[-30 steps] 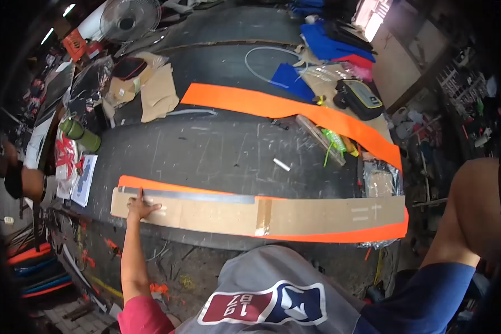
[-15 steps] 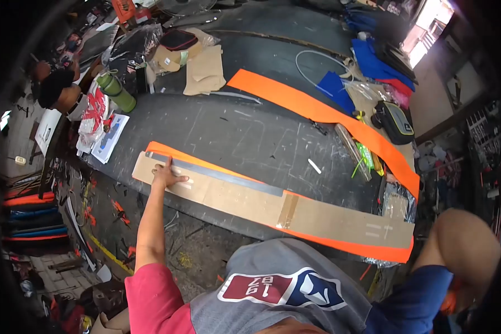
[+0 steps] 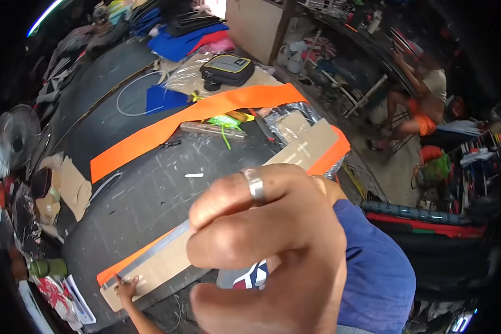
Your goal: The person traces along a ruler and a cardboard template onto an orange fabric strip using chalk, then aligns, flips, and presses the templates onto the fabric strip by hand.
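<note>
My left hand [image 3: 127, 288] lies with fingers spread at the near-left end of a long cardboard strip [image 3: 164, 260], touching the flat grey metal ruler [image 3: 160, 245] along its upper edge. Orange material [image 3: 333, 156] shows from under the cardboard on both sides. Close to the camera is my right hand [image 3: 278, 234], raised, with a silver ring on one finger. Its fingers are curled and the thumb stands apart, with nothing visible between them. It hides the middle of the cardboard and the ruler's far end.
Across the dark table [image 3: 145, 206] lies another orange strip [image 3: 133, 150]. Beyond it are a black pouch [image 3: 226, 72], blue fabric [image 3: 189, 42] and a white chalk-like piece [image 3: 193, 175]. A green bottle [image 3: 47, 268] stands at left. Another person [image 3: 423, 94] sits at far right.
My right hand has come up in front of the camera from beside my body. The view has swung to the right. My left hand stays on the cardboard and ruler.
</note>
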Demonstrator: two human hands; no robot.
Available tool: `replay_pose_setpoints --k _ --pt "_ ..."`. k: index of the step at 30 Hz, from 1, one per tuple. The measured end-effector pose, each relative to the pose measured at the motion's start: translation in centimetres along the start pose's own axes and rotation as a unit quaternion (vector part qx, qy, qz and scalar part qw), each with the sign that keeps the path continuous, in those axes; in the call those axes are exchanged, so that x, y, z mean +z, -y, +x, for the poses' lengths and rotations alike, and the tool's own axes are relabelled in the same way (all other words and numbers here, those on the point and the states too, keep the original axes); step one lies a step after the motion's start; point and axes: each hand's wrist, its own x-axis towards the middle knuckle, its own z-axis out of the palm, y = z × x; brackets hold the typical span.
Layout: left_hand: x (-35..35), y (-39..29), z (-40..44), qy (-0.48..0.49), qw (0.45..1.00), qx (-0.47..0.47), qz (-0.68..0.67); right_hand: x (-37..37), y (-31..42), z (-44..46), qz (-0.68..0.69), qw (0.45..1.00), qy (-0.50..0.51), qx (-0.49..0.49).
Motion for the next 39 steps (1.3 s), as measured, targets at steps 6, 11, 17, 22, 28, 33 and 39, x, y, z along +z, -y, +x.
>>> replay_pose_setpoints --k 6,11,17,22,28,33,39 --pt "0.5 1.1 1.0 -0.014 1.000 0.010 0.017 0.3 -0.2 -0.1 -0.097 0.992 -0.041 -0.071" --pt "2.4 3.2 3.7 -0.031 0.997 0.033 0.068 -0.5 0.3 -1.4 -0.059 0.993 0.035 0.093" --pt "0.0 1.5 1.9 0.016 0.998 0.060 0.013 -5.8 -2.3 -6.1 -0.077 0.856 0.267 0.436" --pt "-1.3 -0.3 0.5 0.022 0.999 0.028 0.011 -11.6 -5.9 -23.7 -0.031 0.631 0.512 0.583" --pt "-3.1 -3.2 -1.5 0.139 0.990 -0.014 0.007 -8.7 3.4 -37.0 -0.031 0.654 0.578 0.486" --pt "-3.6 -4.0 -3.4 0.053 0.998 -0.034 0.008 -1.6 5.5 -34.4 0.033 0.690 0.512 0.510" --pt "-3.6 -4.4 -3.8 0.033 0.998 -0.040 0.029 3.1 5.1 -34.5 -0.009 0.651 0.600 0.465"
